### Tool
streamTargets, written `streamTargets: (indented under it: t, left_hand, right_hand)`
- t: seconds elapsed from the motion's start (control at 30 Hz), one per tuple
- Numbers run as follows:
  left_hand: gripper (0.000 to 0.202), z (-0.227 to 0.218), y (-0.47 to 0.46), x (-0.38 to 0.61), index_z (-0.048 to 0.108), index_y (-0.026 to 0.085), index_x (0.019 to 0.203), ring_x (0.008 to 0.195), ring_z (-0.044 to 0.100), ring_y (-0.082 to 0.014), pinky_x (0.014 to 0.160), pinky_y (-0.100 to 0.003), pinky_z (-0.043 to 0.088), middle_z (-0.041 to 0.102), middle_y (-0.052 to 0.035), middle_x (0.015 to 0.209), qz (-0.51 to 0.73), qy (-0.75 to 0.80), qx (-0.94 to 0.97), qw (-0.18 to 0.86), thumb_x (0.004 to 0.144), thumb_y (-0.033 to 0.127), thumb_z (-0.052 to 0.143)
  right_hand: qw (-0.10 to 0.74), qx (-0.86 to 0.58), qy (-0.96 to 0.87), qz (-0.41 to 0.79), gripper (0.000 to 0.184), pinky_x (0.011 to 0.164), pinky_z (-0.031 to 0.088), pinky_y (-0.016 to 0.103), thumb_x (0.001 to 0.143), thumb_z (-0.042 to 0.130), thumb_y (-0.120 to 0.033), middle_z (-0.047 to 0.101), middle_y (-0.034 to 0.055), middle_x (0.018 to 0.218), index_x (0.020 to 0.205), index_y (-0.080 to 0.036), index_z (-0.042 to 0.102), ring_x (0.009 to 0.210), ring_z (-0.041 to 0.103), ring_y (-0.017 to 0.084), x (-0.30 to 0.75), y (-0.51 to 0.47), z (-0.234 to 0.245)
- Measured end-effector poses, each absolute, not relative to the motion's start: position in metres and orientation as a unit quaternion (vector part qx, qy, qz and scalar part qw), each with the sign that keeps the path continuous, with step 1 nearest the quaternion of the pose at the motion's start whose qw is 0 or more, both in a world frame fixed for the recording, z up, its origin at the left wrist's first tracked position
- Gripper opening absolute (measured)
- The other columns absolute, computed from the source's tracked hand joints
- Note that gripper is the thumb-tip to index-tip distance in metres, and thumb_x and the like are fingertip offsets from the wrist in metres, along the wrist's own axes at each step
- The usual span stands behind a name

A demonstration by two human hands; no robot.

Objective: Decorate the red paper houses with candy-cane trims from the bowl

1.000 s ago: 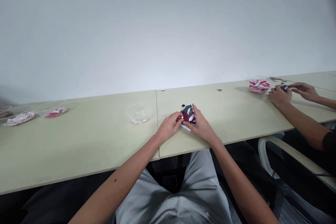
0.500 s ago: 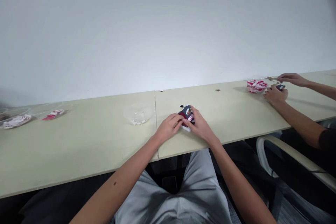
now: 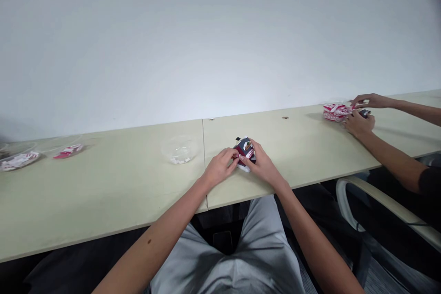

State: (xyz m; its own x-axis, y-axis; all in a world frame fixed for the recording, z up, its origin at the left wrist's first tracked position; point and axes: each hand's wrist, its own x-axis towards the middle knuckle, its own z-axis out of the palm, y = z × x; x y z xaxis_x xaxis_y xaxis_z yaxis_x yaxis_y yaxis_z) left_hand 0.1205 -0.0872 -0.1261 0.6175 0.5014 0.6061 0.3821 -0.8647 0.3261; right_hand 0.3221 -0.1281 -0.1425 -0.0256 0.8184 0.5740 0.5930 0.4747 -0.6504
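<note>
A small toy model (image 3: pixel 244 146), dark grey and dark red with a white base, stands on the table before me. It looks built from small parts, and a red-and-white striped strip runs down its front. My right hand (image 3: pixel 263 165) is closed around its right side, thumb across the front. At the model's left side, my left hand (image 3: pixel 220 165) is pinched, and a tiny red-and-white piece (image 3: pixel 237 156) shows at its fingertips. The fingers hide part of the model. A clear plastic bowl (image 3: pixel 181 149) with a few white bits is to the left of my left hand.
On the pale table (image 3: pixel 113 183), clear bowls with striped pieces (image 3: pixel 20 161) and red pieces (image 3: pixel 68 151) stand far left. At right, a co-worker's hands (image 3: pixel 361 121) are beside a bowl of red-and-white pieces (image 3: pixel 336 112). A chair armrest (image 3: pixel 379 197) is below them.
My left fingers have shifted slightly at the model, and a striped bit now shows at their tips. The co-worker's far hand has moved left to the bowl of red-and-white pieces.
</note>
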Motion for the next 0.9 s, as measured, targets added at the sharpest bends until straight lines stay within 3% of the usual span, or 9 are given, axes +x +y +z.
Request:
streamTargets:
  t: [0.4, 0.63, 0.9]
  left_hand:
    - [0.018, -0.1279, -0.0849, 0.1196, 0.056, 0.022, 0.117, 0.105, 0.063, -0.0209, 0.09, -0.034, 0.052, 0.066, -0.0075, 0.112, 0.355, 0.257, 0.897, 0.062, 0.102, 0.029, 0.049]
    - [0.028, -0.1277, -0.0855, 0.1191, 0.051, 0.024, 0.125, 0.099, 0.065, -0.0201, 0.083, -0.032, 0.052, 0.067, -0.0038, 0.106, 0.355, 0.291, 0.886, 0.065, 0.099, 0.03, 0.055]
    - [0.018, -0.1257, -0.0871, 0.1186, 0.054, 0.023, 0.113, 0.094, 0.064, -0.0185, 0.078, -0.03, 0.049, 0.067, -0.0016, 0.1, 0.353, 0.31, 0.881, 0.06, 0.097, 0.032, 0.058]
  right_hand:
    - [0.491, -0.493, -0.71, 0.112, 0.07, 0.116, 0.039, 0.048, 0.093, 0.059, -0.052, 0.049, 0.0158, 0.148, 0.152, -0.022, 0.035, 0.138, 0.047, 0.029, 0.323, -0.1268, -0.145]
    - [0.491, -0.49, -0.711, 0.112, 0.069, 0.116, 0.04, 0.047, 0.094, 0.059, -0.051, 0.05, 0.0152, 0.148, 0.152, -0.022, 0.036, 0.137, 0.048, 0.029, 0.3228, -0.129, -0.1427]
    - [0.488, -0.493, -0.712, 0.11, 0.07, 0.116, 0.039, 0.048, 0.094, 0.058, -0.051, 0.049, 0.0158, 0.149, 0.153, -0.021, 0.034, 0.138, 0.047, 0.029, 0.3229, -0.1293, -0.1427]
